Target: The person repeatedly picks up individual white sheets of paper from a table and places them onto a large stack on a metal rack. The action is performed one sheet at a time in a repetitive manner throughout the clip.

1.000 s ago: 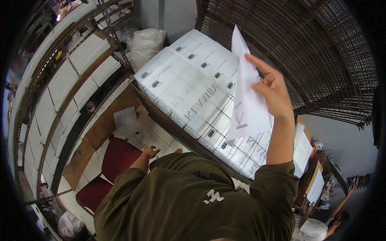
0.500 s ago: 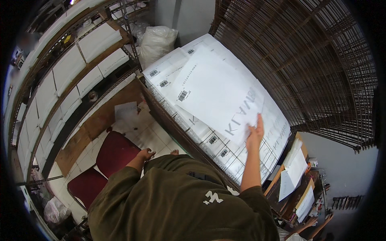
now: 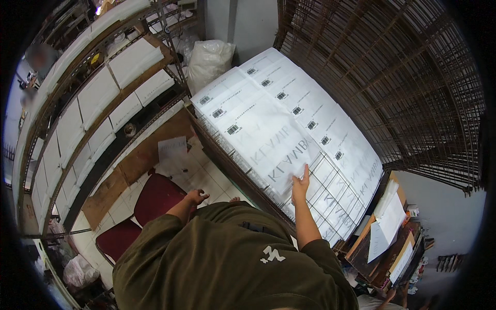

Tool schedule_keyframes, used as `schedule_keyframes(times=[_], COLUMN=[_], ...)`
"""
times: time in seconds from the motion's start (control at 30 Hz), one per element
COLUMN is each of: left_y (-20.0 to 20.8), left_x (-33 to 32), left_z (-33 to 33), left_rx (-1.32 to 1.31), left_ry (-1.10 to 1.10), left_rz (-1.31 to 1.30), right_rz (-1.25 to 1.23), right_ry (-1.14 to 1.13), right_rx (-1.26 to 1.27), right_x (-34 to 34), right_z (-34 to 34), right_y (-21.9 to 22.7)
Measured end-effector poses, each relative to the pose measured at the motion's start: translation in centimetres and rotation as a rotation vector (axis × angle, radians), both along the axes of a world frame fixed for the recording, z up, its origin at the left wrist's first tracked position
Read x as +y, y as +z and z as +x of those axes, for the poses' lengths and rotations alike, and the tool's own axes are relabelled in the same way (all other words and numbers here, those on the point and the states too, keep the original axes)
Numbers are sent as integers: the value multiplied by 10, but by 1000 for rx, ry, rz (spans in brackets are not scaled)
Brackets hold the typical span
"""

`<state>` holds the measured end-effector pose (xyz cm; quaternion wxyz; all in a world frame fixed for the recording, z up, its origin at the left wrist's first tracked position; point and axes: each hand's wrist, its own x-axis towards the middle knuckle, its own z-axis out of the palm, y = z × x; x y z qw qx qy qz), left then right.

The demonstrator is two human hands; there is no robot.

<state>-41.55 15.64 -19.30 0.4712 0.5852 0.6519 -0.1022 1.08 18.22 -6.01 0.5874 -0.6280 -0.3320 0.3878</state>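
Note:
My right hand (image 3: 300,187) is at the near right corner of a thin white printed sheet (image 3: 266,142), thumb on top and index finger stretched along its edge; the corner appears pinched. Beneath the sheet is a wire grid rack (image 3: 330,178) bearing rows of similar overlapping sheets (image 3: 333,111) with dark lettering and small barcodes. Wires show bare near my hand, with more printed sheets visible below them. My left hand (image 3: 195,198) hangs beside my body near a dark red chair (image 3: 157,199), its fingers loosely curled and apart, holding nothing.
Raised wire racks (image 3: 382,77) lean over the far right side. Shelves (image 3: 95,111) stacked with white sheets line the left. A bulging plastic bag (image 3: 211,59) stands at the back. Lower right, papers (image 3: 387,222) lie on a wooden table. Another person (image 3: 41,59) shows far left.
The printed sheet has moved left and toward me with my right hand, and now lies flatter, in line with the other sheets. My left hand stays by my body.

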Motion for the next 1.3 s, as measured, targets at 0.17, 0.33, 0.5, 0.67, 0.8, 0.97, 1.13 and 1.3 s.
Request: schedule_keyframes(times=[0.17,0.33,0.5,0.67,0.8,0.97,1.13,1.3], left_y=[-17,-51,-56,-47,-27,-21,-16,9], left_x=[-1,-5,-3,-1,9,16,27,29], left_z=[-7,-21,-21,-10,4,24,55,116], left_rx=[-26,-27,-75,-47,-62,41,46,43], left_ry=[5,7,85,-30,-27,-180,-269,-301], left_rz=[-15,26,-90,27,-101,-28,-39,6], right_rz=[-21,-64,-88,-41,-43,4,-6,-54], right_ry=[17,26,-1,20,-1,-93,-393,-740], right_rx=[-4,21,-135,-126,-221,-266,-338,-411], right_x=[-1,-2,0,-5,-11,-33,-95,-190], right_z=[-3,-6,9,18,24,40,101,171], right_y=[1,19,-16,-32,-32,-3,-14,-9])
